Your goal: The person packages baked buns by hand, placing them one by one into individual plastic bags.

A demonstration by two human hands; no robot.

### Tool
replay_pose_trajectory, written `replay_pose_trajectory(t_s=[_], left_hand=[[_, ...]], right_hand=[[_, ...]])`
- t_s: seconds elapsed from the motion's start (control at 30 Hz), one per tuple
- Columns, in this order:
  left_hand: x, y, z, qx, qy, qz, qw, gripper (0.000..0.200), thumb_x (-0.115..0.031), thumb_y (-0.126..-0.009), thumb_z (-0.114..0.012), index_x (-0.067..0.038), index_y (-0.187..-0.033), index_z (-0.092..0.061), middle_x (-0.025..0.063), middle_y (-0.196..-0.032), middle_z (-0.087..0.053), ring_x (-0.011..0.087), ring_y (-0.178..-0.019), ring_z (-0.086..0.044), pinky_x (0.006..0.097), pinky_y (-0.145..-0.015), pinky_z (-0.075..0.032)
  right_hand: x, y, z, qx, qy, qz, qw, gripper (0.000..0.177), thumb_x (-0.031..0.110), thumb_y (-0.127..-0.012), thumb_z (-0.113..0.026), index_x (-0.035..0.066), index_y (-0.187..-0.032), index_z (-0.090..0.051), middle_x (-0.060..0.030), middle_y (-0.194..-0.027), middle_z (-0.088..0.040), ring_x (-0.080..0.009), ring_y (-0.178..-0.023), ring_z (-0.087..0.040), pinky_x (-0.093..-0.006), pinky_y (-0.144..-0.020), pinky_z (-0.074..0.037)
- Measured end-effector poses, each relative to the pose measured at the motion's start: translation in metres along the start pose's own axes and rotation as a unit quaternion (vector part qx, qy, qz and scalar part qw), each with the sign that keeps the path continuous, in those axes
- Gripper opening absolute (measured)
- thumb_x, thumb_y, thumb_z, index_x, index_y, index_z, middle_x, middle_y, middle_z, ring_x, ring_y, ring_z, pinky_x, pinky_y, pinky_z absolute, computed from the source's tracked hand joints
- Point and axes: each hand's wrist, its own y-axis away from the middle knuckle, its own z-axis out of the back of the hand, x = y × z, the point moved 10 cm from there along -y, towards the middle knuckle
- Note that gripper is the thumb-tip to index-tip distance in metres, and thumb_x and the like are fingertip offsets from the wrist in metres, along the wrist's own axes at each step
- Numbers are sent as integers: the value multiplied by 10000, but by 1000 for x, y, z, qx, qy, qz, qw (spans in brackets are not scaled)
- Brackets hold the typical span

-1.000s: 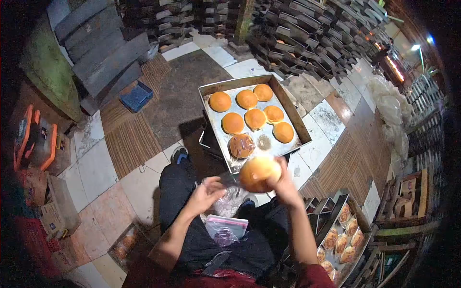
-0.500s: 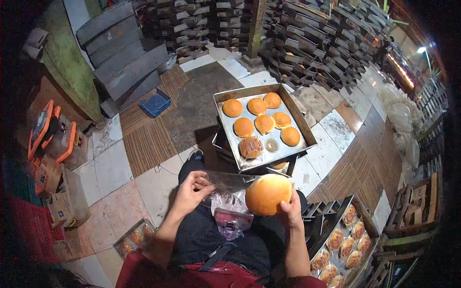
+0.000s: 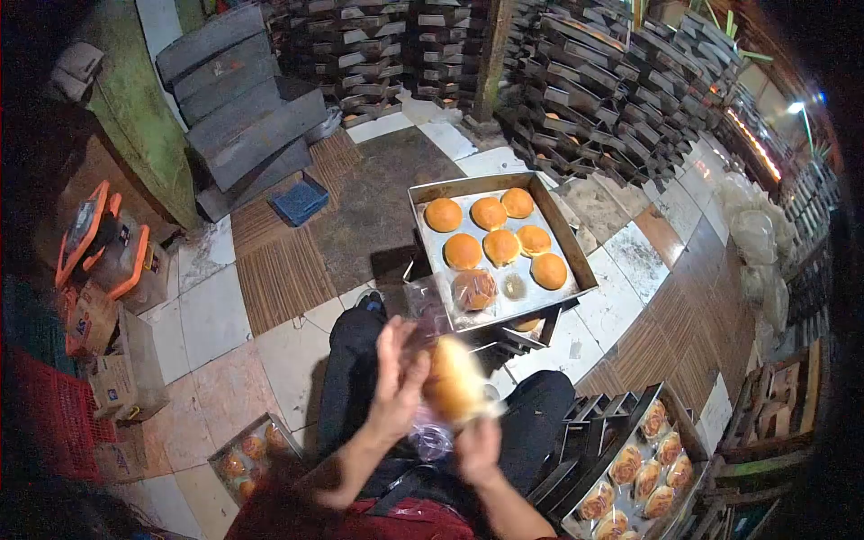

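Note:
A round golden bun [image 3: 453, 378], smeared by motion, is between my hands over my lap. My left hand [image 3: 394, 389] lies along its left side, fingers closed on a clear plastic bag [image 3: 421, 313] that sticks out above them. At the bun's lower right edge is my right hand [image 3: 477, 448], closed on it and blurred. Other clear bags [image 3: 432, 441] rest on my lap below the bun. Just ahead, a metal baking tray [image 3: 569, 227] holds several plain buns [image 3: 501, 246] and one bun in printed plastic [image 3: 474, 290].
At lower right, a tray [image 3: 693, 425] contains several wrapped buns [image 3: 646, 475]. A smaller tray [image 3: 216, 461] of buns is at lower left. Stacked dark trays [image 3: 576, 81] line the back. A blue basket [image 3: 299, 202] and orange-lidded boxes [image 3: 126, 265] are leftward.
The bun has moved left and turned on edge, against my left hand. My right hand has moved down and left. The bag now rises above my left hand.

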Motion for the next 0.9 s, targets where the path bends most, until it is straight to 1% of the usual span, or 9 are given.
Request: replay_pose_trajectory(t_s=[0.03,0.1,0.17,0.27,0.3,0.4,0.6,0.73,0.9], left_hand=[[3,-1,-10,1,43,17,999,747,-265,-853,-588,-45,-1367,-92,170,-1375,-224,244,-1147,-417,339,-973,-343],[47,18,-32,116,29,86,989,776,-283,-842,-603,-60,-1381,-92,132,-1382,-226,243,-1215,-327,337,-998,-303],[138,105,-74,358,30,344,868,783,-264,-832,-619,-77,-1391,-104,87,-1371,-251,206,-1241,-279,308,-1003,-282],[107,109,-58,375,34,334,864,779,-252,-782,-668,-70,-1377,-199,73,-1368,-299,218,-1180,-397,366,-993,-322],[116,97,-41,375,-43,298,877,817,-269,-764,-683,-91,-1383,-180,75,-1364,-302,232,-1183,-398,378,-994,-325],[33,26,-11,47,262,142,953,842,-450,-728,-665,-148,-1357,-195,129,-1289,-385,314,-1141,-444,476,-941,-392],[86,14,20,-62,426,316,845,638,-623,-829,-387,-97,-1178,-481,123,-1096,-561,290,-1000,-554,432,-905,-437],[147,-4,38,-71,347,315,880,539,-565,-865,-381,-101,-1086,-542,105,-1070,-586,244,-929,-581,394,-878,-448],[31,-21,14,13,451,195,871,675,-620,-809,-427,-64,-1190,-465,156,-1124,-539,352,-1073,-512,519,-908,-422]], right_hand=[[-10,22,-28,91,109,62,988,684,59,-762,-596,-29,-1334,-231,-146,-1321,-355,-276,-1208,-363,-365,-1014,-280],[-98,46,-7,-33,-264,-183,946,815,89,-714,-660,-39,-1354,-171,-147,-1394,-253,-289,-1269,-272,-372,-1055,-207],[-79,23,15,8,-199,-149,969,809,113,-716,-664,-36,-1350,-183,-154,-1387,-261,-301,-1264,-277,-378,-1051,-215],[-19,-1,26,110,-15,-32,993,796,184,-720,-678,-28,-1336,-220,-178,-1366,-284,-336,-1250,-291,-396,-1039,-239],[-6,-6,24,140,46,4,989,793,207,-721,-682,-25,-1331,-232,-186,-1359,-292,-348,-1245,-296,-402,-1034,-247],[47,-28,-40,227,231,108,940,787,278,-726,-696,-17,-1317,-268,-210,-1337,-315,-384,-1231,-310,-420,-1022,-271],[108,-13,-65,165,433,341,818,386,166,-659,-633,47,-1021,-567,-138,-1063,-533,-300,-942,-529,-407,-780,-433],[48,-45,-72,191,386,236,871,194,65,-610,-634,64,-739,-489,-112,-891,-514,-301,-803,-486,-383,-646,-371],[129,-7,-56,129,326,310,884,201,125,-678,-714,75,-865,-655,-29,-762,-533,-203,-708,-502,-338,-683,-395]])
